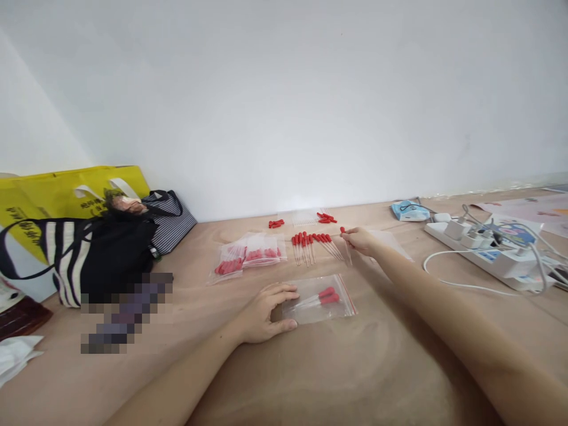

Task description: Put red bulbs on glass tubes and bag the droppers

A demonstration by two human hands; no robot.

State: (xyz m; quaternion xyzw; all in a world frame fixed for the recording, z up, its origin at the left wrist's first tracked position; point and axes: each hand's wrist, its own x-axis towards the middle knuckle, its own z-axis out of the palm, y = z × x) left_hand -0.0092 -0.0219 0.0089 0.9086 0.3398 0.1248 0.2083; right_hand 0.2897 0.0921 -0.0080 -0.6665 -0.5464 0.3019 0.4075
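Note:
My left hand (269, 312) rests on the table with thumb and fingers apart, at the left end of a clear zip bag (306, 318). Inside that bag lie red-capped droppers (329, 295), their caps toward the red zip line. Farther out, my right hand (358, 241) pinches a single red-capped dropper (342, 230), its clear stem pointing down. Just left of it is a row of loose red-capped droppers (303, 241). Filled bags (261, 255) overlap at the left of the row. Two more groups of red caps (276, 223) lie near the wall.
At the right are a white power strip (501, 266) with chargers and looping cables, and a blue packet (410, 211). Clear empty-looking bags (390, 244) lie behind my right wrist. Black, striped and yellow bags (106, 254) stand at the left. A white wall (284, 106) closes the back.

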